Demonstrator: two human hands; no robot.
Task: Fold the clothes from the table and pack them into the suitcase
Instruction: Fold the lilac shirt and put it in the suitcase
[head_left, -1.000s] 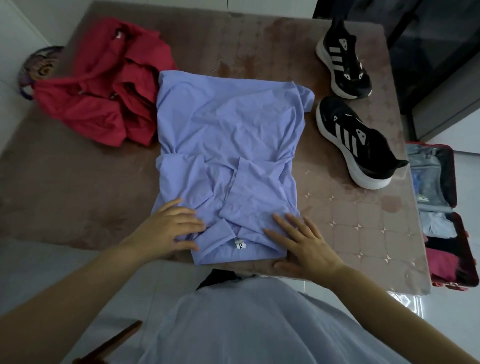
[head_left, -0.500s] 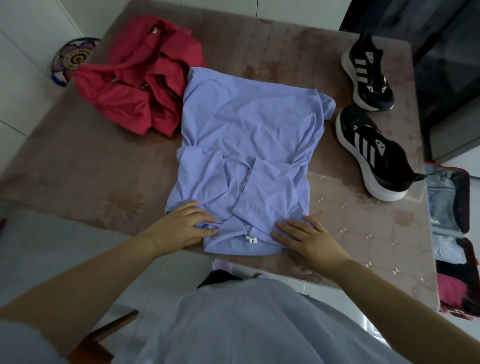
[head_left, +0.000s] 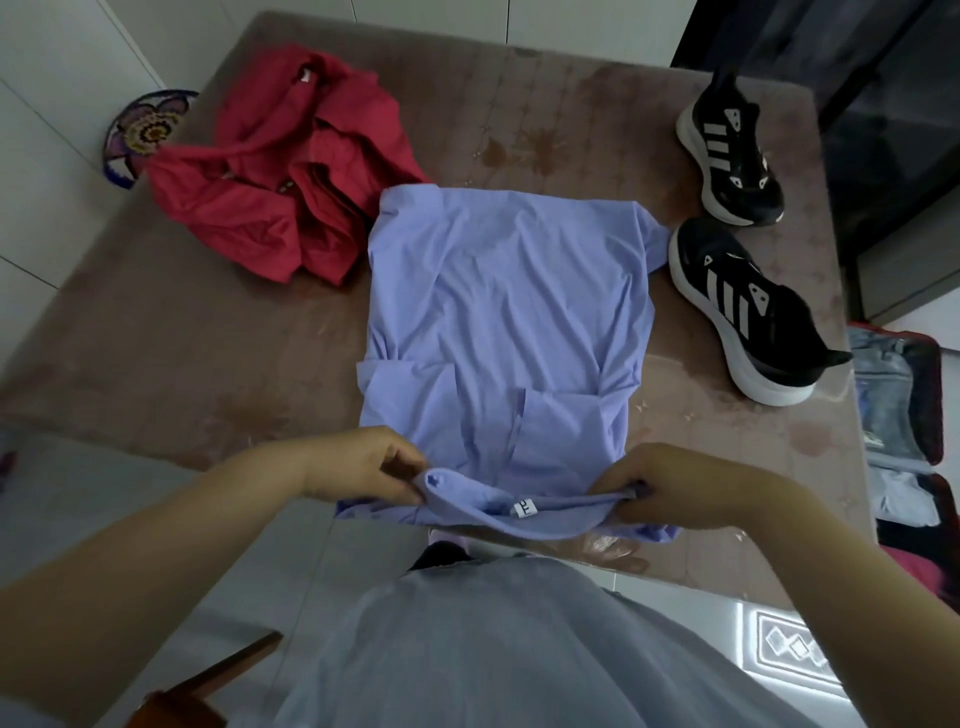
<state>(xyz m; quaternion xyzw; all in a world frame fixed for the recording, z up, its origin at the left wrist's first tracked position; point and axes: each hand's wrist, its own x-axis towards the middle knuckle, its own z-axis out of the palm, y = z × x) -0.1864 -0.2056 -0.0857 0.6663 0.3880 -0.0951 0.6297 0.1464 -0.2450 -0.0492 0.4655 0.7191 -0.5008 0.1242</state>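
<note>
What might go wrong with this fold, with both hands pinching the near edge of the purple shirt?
1. The tucked-in sleeves lie loose on the purple shirt. As the left hand and right hand carry the pinched edge over, the sleeves may slide out and spoil the fold.
2. The shirt's far right corner lies right beside the nearer black sneaker, so it may snag there or pick up dirt.
</note>
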